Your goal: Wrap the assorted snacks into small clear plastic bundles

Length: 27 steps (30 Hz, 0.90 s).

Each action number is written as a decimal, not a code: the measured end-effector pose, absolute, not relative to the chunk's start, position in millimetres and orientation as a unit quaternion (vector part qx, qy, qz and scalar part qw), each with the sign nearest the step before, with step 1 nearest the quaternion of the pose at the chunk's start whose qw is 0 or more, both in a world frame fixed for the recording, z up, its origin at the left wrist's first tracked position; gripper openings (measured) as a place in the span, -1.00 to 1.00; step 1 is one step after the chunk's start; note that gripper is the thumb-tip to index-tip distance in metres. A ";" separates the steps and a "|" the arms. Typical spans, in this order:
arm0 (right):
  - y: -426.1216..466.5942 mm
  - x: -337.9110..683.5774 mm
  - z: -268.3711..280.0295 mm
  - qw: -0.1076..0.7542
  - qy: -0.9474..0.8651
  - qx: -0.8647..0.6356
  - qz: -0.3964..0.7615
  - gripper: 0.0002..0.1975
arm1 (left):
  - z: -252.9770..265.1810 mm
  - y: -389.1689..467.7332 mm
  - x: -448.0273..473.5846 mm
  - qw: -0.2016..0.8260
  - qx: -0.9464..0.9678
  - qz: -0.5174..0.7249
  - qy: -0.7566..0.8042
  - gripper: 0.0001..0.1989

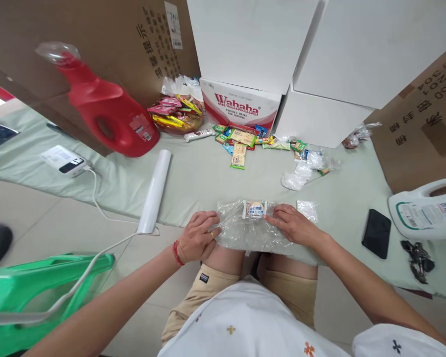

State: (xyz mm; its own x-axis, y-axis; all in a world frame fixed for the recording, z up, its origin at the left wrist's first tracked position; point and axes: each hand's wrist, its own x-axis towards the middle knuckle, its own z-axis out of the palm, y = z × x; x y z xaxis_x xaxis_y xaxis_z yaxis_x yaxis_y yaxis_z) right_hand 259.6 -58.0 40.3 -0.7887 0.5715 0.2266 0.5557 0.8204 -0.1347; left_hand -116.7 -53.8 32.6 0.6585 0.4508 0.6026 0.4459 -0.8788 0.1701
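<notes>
A sheet of clear plastic film [241, 235] lies crumpled at the front edge of the cloth-covered table, over my lap. On it rests a small wrapped snack [254, 209] with blue print on its packet. My left hand [199, 235] is closed on the film's left edge, fingers curled and partly hiding one another. At the right side of the film, my right hand [292, 224] has its fingers bent over the plastic, the index fingertip touching the snack's lower right corner. Just beyond that hand is a flat, clear-wrapped piece [306, 210].
Several packaged snacks [241, 139] lie before a Wahaha box [241, 106], near plastic-wrapped pieces [301, 176]. On the left are a white roll [155, 193], a red jug [113, 116] and a cabled power bank [65, 161]. A phone [376, 233] and white bottle [431, 208] are right.
</notes>
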 end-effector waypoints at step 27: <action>-125.6 219.1 36.3 0.297 -0.844 -0.435 0.101 -0.74 | 48.2 -24.2 -34.9 0.137 0.949 0.174 0.226 -0.40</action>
State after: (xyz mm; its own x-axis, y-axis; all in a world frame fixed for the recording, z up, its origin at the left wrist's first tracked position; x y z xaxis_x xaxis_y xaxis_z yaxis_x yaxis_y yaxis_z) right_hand 219.1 -125.6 36.3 -0.4461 0.7941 0.4128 0.6738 0.6016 -0.4291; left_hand -34.9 -24.2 48.2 0.8366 0.4772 0.2689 0.3820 -0.8601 0.3381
